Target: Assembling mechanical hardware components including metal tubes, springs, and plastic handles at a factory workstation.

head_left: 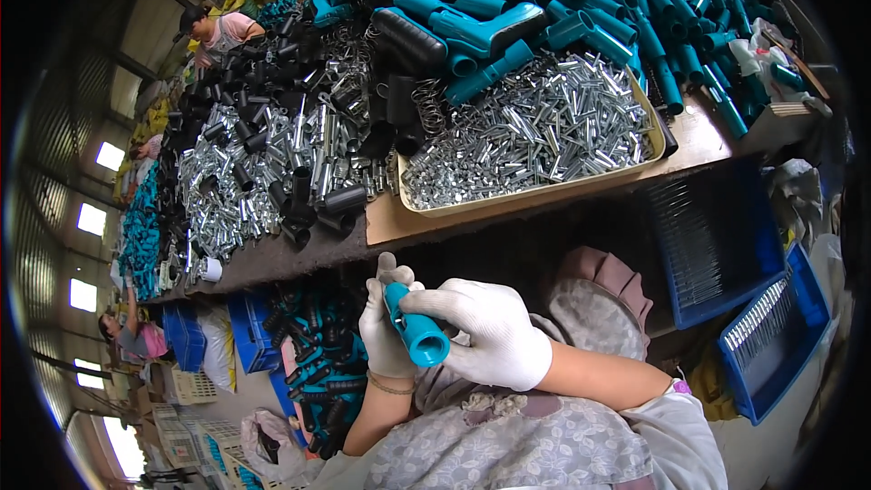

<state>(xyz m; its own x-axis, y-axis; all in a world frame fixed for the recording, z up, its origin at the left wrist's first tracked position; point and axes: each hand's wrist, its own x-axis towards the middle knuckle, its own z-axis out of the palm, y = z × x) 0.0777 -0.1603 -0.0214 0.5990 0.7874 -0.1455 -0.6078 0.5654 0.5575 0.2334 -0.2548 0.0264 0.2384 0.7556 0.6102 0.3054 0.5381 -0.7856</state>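
Note:
Both my hands wear white knit gloves and meet over my lap, in front of the bench edge. Between them is a teal plastic tube [415, 322], its hollow round end tipped toward me. My left hand [385, 338] grips the tube from its far side, fingers bent around it. From the right, my right hand [497, 330] closes on the same tube, with thumb and fingers along its top and side. Whether a small part is also pinched in the fingers is hidden. Just beyond the hands, a cream tray [544, 197] of small silver metal pins stands on the bench.
Teal tubes and handles [581, 9] pile up at the back right. Black sleeves and silver metal parts [245, 154] cover the bench to the left. Finished-looking teal-black pieces [322, 363] lie below left. Blue bins [778, 345] stand at right. Other people [222, 32] work farther left.

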